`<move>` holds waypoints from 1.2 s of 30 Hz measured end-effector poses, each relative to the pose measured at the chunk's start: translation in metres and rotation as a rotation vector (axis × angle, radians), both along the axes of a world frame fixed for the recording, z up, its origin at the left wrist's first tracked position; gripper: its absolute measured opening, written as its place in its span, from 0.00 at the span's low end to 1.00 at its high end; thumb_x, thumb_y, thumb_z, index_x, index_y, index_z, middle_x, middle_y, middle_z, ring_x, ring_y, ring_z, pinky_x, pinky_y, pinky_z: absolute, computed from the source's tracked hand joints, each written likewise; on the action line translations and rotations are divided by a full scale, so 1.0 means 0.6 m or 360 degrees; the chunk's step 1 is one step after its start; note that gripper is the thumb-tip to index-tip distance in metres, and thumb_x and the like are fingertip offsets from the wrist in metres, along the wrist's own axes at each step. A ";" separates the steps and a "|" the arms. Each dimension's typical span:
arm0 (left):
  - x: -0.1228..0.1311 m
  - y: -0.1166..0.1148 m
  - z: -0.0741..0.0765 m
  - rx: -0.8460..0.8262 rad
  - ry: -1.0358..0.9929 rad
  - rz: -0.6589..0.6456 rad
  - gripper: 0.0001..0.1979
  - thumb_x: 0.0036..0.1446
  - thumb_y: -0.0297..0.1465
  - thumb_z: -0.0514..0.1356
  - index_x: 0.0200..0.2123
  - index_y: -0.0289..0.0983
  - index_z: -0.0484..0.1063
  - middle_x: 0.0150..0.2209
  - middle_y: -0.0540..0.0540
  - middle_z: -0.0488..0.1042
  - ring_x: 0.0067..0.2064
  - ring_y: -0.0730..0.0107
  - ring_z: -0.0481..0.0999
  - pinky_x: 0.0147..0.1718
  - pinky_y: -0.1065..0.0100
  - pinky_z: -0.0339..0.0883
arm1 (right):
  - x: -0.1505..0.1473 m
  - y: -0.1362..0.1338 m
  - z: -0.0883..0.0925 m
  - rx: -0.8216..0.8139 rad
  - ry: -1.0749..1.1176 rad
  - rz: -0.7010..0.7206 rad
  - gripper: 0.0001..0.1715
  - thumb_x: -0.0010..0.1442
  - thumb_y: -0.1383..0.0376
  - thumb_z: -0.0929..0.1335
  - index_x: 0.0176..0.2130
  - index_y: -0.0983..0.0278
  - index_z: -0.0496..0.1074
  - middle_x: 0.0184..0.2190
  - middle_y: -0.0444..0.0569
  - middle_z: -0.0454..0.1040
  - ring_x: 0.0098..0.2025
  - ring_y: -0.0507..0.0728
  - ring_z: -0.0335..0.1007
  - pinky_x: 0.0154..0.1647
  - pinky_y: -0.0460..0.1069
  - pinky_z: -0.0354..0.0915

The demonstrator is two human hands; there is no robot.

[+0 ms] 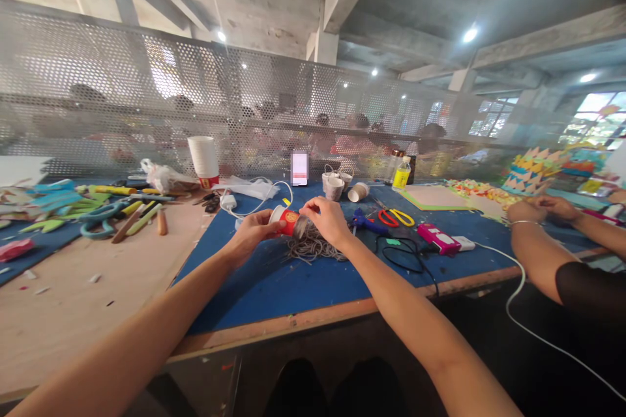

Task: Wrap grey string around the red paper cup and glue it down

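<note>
Both hands grip a red paper cup (pixel 285 219) held sideways just above the blue bench (pixel 293 287): left hand (pixel 254 231) at its base, right hand (pixel 327 220) pinching grey twine (pixel 313 247) against its mouth, the twine heaped beneath.

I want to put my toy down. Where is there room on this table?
The blue mat is bare between the string pile and the table's near edge. The wooden top at the left is mostly bare too. It is crowded around the scissors and the paper scraps.
</note>
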State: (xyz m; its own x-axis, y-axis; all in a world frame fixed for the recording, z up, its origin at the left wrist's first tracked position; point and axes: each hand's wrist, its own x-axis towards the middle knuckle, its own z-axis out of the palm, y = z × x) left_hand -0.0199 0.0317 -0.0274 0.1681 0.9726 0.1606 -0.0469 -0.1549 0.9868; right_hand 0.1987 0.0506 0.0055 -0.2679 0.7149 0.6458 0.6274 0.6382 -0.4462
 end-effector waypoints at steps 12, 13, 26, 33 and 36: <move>0.006 -0.008 0.010 0.0054 0.0073 0.0014 0.15 0.48 0.38 0.72 0.38 0.37 0.79 0.34 0.48 0.79 0.35 0.68 0.75 0.36 0.67 0.69 | 0.001 0.001 -0.002 -0.0120 -0.0006 -0.0008 0.07 0.65 0.61 0.71 0.35 0.61 0.78 0.37 0.45 0.81 0.37 0.54 0.75 0.42 0.47 0.62; 0.006 -0.009 0.011 0.0059 0.0085 0.0013 0.16 0.48 0.38 0.72 0.39 0.37 0.79 0.34 0.48 0.79 0.35 0.68 0.75 0.36 0.67 0.68 | 0.001 0.001 -0.002 -0.0130 -0.0009 -0.0009 0.07 0.65 0.61 0.71 0.35 0.61 0.78 0.37 0.45 0.81 0.37 0.54 0.75 0.42 0.47 0.62; 0.007 -0.010 0.012 0.0182 0.0123 -0.0002 0.14 0.48 0.37 0.71 0.37 0.37 0.78 0.31 0.50 0.77 0.32 0.68 0.73 0.33 0.67 0.66 | 0.001 0.000 -0.001 -0.0224 -0.0001 -0.0011 0.07 0.64 0.61 0.71 0.34 0.59 0.78 0.35 0.44 0.81 0.38 0.54 0.75 0.41 0.47 0.62; 0.004 -0.009 0.009 0.0220 0.0129 -0.0043 0.15 0.50 0.37 0.71 0.40 0.37 0.78 0.32 0.50 0.77 0.32 0.69 0.72 0.33 0.68 0.64 | 0.002 -0.001 0.000 -0.0232 -0.0005 0.0001 0.08 0.64 0.60 0.71 0.33 0.59 0.78 0.35 0.44 0.81 0.37 0.54 0.75 0.41 0.47 0.62; 0.003 -0.009 0.007 0.0233 0.0129 -0.0056 0.15 0.51 0.36 0.71 0.41 0.37 0.78 0.32 0.50 0.77 0.32 0.69 0.72 0.33 0.68 0.63 | 0.004 -0.001 0.000 -0.0241 -0.0010 0.0010 0.08 0.63 0.60 0.71 0.33 0.60 0.78 0.34 0.44 0.81 0.37 0.54 0.76 0.40 0.47 0.62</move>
State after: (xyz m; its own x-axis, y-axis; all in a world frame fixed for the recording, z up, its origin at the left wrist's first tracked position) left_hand -0.0182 0.0264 -0.0230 0.2197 0.9331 0.2847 0.0237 -0.2969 0.9546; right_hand 0.2009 0.0499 0.0057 -0.2766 0.8024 0.5289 0.6267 0.5678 -0.5337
